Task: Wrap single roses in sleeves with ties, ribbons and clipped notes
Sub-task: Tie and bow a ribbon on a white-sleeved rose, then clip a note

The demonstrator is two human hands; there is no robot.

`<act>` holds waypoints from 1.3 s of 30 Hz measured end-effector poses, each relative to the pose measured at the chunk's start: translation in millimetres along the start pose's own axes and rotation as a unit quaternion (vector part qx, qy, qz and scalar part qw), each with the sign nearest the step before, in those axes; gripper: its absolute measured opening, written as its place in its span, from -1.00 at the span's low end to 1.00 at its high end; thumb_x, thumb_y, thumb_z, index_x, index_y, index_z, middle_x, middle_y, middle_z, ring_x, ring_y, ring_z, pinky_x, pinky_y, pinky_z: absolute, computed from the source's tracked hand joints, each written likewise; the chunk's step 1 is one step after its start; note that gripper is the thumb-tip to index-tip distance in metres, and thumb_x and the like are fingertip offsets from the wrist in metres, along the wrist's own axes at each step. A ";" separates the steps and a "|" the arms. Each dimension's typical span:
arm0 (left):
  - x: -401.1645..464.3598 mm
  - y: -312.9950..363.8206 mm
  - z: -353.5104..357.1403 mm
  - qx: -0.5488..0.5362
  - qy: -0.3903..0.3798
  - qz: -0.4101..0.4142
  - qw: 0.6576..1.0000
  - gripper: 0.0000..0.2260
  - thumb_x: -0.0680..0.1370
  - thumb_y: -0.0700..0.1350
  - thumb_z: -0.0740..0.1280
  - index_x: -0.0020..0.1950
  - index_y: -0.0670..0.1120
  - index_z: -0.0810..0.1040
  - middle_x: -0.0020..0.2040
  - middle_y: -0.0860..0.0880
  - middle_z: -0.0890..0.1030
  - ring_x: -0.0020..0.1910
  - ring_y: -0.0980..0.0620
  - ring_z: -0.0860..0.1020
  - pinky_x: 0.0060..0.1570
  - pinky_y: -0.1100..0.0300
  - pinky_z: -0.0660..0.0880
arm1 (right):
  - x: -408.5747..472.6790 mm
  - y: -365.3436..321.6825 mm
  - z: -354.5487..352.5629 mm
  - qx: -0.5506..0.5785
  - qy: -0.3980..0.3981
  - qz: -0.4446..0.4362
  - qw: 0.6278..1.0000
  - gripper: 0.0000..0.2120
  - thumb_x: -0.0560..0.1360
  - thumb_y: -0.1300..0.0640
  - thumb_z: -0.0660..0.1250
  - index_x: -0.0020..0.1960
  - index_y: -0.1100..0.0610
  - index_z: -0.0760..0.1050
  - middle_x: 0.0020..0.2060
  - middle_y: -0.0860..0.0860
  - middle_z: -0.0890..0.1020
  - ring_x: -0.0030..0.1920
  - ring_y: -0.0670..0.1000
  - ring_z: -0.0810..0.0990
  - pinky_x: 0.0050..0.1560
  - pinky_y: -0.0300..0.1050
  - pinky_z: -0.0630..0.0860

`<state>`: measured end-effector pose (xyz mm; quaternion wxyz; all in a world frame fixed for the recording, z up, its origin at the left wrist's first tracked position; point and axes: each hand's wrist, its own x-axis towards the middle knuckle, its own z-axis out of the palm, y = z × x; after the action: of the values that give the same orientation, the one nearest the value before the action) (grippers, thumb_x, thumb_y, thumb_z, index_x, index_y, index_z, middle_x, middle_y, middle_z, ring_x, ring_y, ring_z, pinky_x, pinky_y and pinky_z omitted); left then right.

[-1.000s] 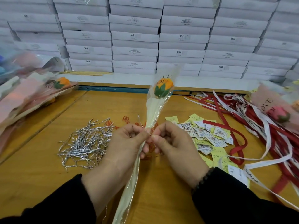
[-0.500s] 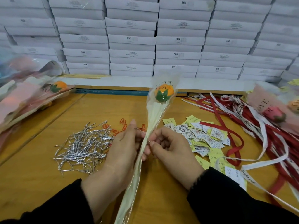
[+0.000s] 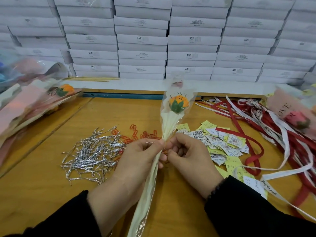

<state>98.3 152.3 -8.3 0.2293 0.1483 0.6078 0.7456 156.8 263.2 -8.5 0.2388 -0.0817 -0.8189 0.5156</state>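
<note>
Both hands, the left hand (image 3: 136, 161) and the right hand (image 3: 186, 156), pinch the silver tie (image 3: 150, 142) at the sleeve's (image 3: 171, 124) neck, the rose (image 3: 178, 104) straight beyond along its long axis.

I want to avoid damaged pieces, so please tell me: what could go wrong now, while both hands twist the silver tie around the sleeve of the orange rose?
1. The left hand and right hand pinch the silver tie at the narrow neck of the sleeve; too hard a twist might tear the thin film.
2. The long sleeve tail hangs toward the person and could crease.
3. The orange rose stands high and unsupported, so it may tip.
</note>
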 end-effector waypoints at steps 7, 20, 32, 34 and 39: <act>1.6 0.3 -0.7 -0.032 0.042 0.001 0.999 -0.88 0.54 -0.28 0.26 -0.07 -0.25 0.60 -0.43 -0.15 0.57 -0.50 0.04 0.46 -0.46 0.30 0.45 | -3.5 -1.0 0.6 0.012 -0.016 -0.011 1.000 -0.85 0.39 0.36 0.34 -0.25 0.14 0.54 -0.45 -0.11 0.44 -0.42 -0.20 0.38 -0.38 -0.41 0.34; -1.3 7.6 1.6 -0.064 0.036 -0.030 0.997 -0.81 0.53 -0.35 0.20 -0.10 -0.27 0.62 -0.44 -0.17 0.57 -0.53 0.04 0.46 -0.50 0.30 0.47 | 2.5 4.3 -2.3 0.155 -0.047 0.120 0.979 -0.85 0.49 0.36 0.30 -0.15 0.14 0.54 -0.39 0.01 0.53 -0.46 -0.17 0.49 -0.37 -0.32 0.46; -4.4 11.3 0.4 -0.116 0.046 -0.045 0.991 -0.80 0.47 -0.33 0.32 0.04 -0.19 0.39 -0.49 -0.17 0.56 -0.60 0.04 0.47 -0.57 0.31 0.44 | 0.0 0.0 -4.0 0.164 -0.065 0.089 0.980 -0.83 0.50 0.38 0.27 -0.06 0.14 0.51 -0.37 0.02 0.47 -0.44 -0.16 0.47 -0.36 -0.35 0.43; -3.1 11.2 0.5 -0.120 0.051 -0.045 0.990 -0.81 0.47 -0.32 0.32 0.00 -0.17 0.36 -0.50 -0.17 0.55 -0.62 0.04 0.45 -0.58 0.32 0.43 | -0.6 -1.4 -3.8 0.163 -0.059 0.073 0.982 -0.81 0.50 0.39 0.27 -0.09 0.11 0.51 -0.37 0.01 0.47 -0.44 -0.15 0.46 -0.35 -0.34 0.43; -1.7 9.5 0.2 -0.106 0.028 -0.037 0.993 -0.89 0.41 -0.28 0.34 -0.12 -0.23 0.44 -0.51 -0.16 0.55 -0.62 0.06 0.46 -0.57 0.33 0.44 | -0.1 -2.1 -3.6 0.155 -0.049 0.053 0.985 -0.79 0.48 0.39 0.28 -0.12 0.09 0.52 -0.40 -0.01 0.48 -0.44 -0.14 0.47 -0.34 -0.33 0.45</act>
<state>98.4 150.1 1.1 0.2542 0.0796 0.5365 0.8007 158.8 265.1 -5.3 0.1803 -0.0618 -0.7340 0.6518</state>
